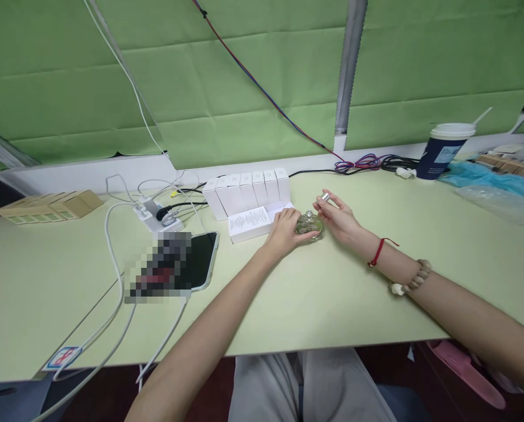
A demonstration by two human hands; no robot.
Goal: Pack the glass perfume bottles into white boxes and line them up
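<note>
The left hand is curled narrowly around one glass bottle, thumb across its front, fingers at its left side. The right hand, just beside it, pinches one small silver cap between its fingertips, raised above the bottle and apart from it. The bottle rests on the bench, well in from both the front and back edges.

The cap looks smooth, so a loose pinch could let it slip and roll towards the front edge. The bottle's rounded body might tip if the left hand eased off or the right knocked it. A leftward nudge could also push the one printed white box lying beside the left hand into the upright white boxes behind and topple them; six of those can be counted.

Further out, one dark-screened device lies left of the hands. Near the bench's left edge is a group of brown boxes, too tightly packed to count surely. One lidded cup stands by the back edge, towards the right.
</note>
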